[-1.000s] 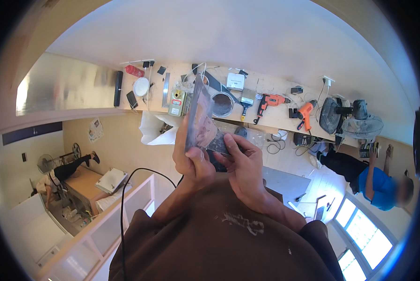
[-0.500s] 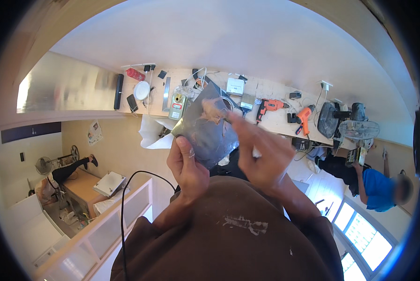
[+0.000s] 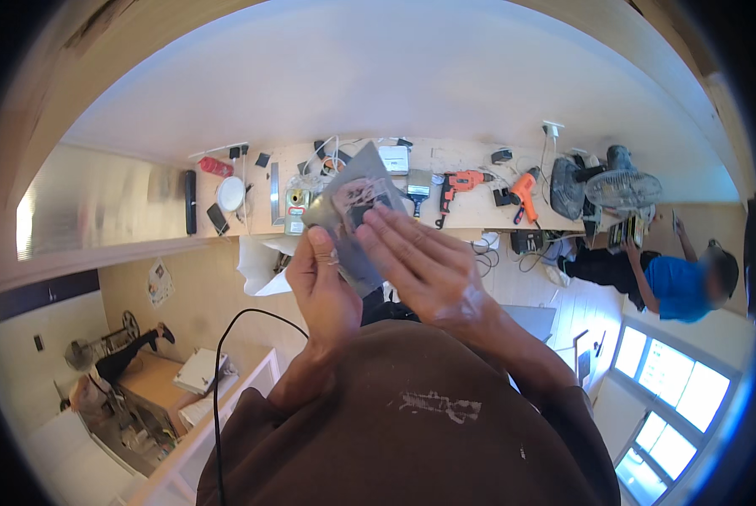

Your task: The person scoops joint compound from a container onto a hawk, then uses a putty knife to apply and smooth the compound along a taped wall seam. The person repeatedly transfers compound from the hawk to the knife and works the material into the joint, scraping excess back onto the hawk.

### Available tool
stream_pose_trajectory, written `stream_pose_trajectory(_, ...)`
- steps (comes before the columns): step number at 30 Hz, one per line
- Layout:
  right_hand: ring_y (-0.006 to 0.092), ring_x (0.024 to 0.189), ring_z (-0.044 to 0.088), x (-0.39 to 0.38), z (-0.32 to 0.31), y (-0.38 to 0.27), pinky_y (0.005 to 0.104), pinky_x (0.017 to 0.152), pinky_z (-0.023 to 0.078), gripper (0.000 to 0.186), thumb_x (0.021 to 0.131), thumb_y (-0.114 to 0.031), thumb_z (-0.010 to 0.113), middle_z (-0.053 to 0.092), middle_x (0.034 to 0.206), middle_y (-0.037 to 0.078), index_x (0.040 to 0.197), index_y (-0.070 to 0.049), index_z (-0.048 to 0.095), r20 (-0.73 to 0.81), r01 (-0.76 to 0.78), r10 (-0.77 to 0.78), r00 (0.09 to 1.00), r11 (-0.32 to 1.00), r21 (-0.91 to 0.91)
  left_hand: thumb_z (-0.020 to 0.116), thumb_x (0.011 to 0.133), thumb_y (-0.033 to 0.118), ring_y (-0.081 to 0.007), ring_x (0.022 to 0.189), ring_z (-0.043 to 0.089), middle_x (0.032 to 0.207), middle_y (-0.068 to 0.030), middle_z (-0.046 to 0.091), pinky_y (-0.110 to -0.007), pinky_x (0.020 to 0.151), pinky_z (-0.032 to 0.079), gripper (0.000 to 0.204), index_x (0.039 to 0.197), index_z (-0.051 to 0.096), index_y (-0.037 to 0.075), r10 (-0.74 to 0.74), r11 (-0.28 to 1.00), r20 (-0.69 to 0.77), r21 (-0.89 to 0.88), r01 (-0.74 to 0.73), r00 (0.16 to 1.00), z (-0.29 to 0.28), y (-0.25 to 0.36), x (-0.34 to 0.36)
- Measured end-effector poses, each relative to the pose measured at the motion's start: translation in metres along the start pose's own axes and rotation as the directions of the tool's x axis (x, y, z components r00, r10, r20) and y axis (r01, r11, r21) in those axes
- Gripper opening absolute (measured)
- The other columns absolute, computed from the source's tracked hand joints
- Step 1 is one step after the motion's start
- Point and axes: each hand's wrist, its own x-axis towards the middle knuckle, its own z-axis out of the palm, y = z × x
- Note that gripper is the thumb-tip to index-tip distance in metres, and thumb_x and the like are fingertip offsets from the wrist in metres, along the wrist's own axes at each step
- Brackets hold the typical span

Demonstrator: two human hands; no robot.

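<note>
My left hand (image 3: 323, 274) grips a thin grey sheet (image 3: 364, 268) by its lower left edge, thumb on top. The sheet is tilted up in front of my chest, and a brownish, streaked patch (image 3: 357, 192) marks its upper face. My right hand (image 3: 424, 261) lies over the sheet with its fingers stretched out side by side. Under its fingertips shows a small dark patch (image 3: 361, 212); whether that is a loose piece or a mark, I cannot tell. Whitish residue is on both hands.
Behind the sheet runs a workbench (image 3: 471, 221) with a brush (image 3: 418, 187), an orange drill (image 3: 462, 190), an orange heat gun (image 3: 525, 192), a green-grey can (image 3: 297, 207) and fans (image 3: 622, 187). A person in blue (image 3: 677, 282) stands at right; another person (image 3: 100, 379) is at far left.
My right hand has moved left and down onto the sheet, its bent fingers now straightened. The brownish patch looks different, with a dark area by the fingertips. The view has shifted slightly.
</note>
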Motion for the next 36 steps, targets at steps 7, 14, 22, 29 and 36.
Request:
stream_pose_trajectory(7,0.0274,0.101,0.071,-0.038,-0.011,-0.034,0.0358,0.082,0.061,0.024,0.087,0.000,0.066,0.069,0.114,0.021,0.110,0.004,0.070,-0.024,-0.576,0.625,0.780,0.733,0.363,0.044,0.110,0.025,-0.0061,0.090,0.055,0.095,-0.0019,0.062,-0.025,0.082,0.046,0.031,0.100,0.059,0.000,-0.072,0.997,0.072,-0.021,0.073,0.995,0.002,0.004,0.016)
stream_pose_trajectory(14,0.0145,0.088,0.067,-0.063,-0.003,-0.039,0.0319,0.076,0.065,0.020,0.099,-0.008,0.063,0.068,0.102,0.011,0.109,0.008,0.069,0.060,-0.478,0.995,0.077,-0.016,0.878,0.045,0.109,0.028,-0.0124,0.099,0.057,0.102,-0.0063,0.063,-0.031,0.093,0.045,0.032,0.104,0.059,-0.001,0.152,0.987,0.159,0.030,-0.159,0.975,0.012,-0.019,-0.012)
stream_pose_trajectory(22,0.0137,0.081,0.068,-0.079,-0.033,-0.001,0.0304,0.069,0.063,0.019,0.097,-0.007,0.065,0.071,0.097,0.010,0.108,0.008,0.071,-0.063,-0.519,0.989,0.131,0.122,0.846,0.044,0.109,0.026,-0.0081,0.092,0.053,0.099,-0.0032,0.062,-0.026,0.085,0.045,0.032,0.106,0.059,-0.003,-0.090,0.883,0.348,0.462,-0.087,0.933,0.047,-0.030,-0.037)
stream_pose_trajectory(29,0.0268,0.085,0.074,-0.124,-0.090,0.013,0.0360,0.076,0.060,0.028,0.085,0.002,0.069,0.072,0.105,0.020,0.112,0.007,0.069,-0.322,-0.675,0.684,0.654,0.720,0.159,0.044,0.110,0.026,-0.0044,0.087,0.051,0.095,-0.0003,0.061,-0.022,0.078,0.044,0.032,0.103,0.061,-0.001,-0.226,0.880,0.339,0.474,0.042,0.913,0.091,-0.062,-0.049)
stream_pose_trajectory(36,0.0336,0.115,0.066,-0.173,-0.093,0.009,0.0421,0.097,0.056,0.037,0.080,0.000,0.062,0.067,0.120,0.023,0.115,0.010,0.065,-0.198,-0.437,0.402,0.894,0.881,-0.183,0.045,0.109,0.023,-0.0081,0.096,0.060,0.103,-0.0050,0.067,-0.026,0.089,0.049,0.031,0.109,0.063,-0.002,-0.254,0.966,0.385,0.140,0.215,0.887,0.149,-0.080,-0.060)
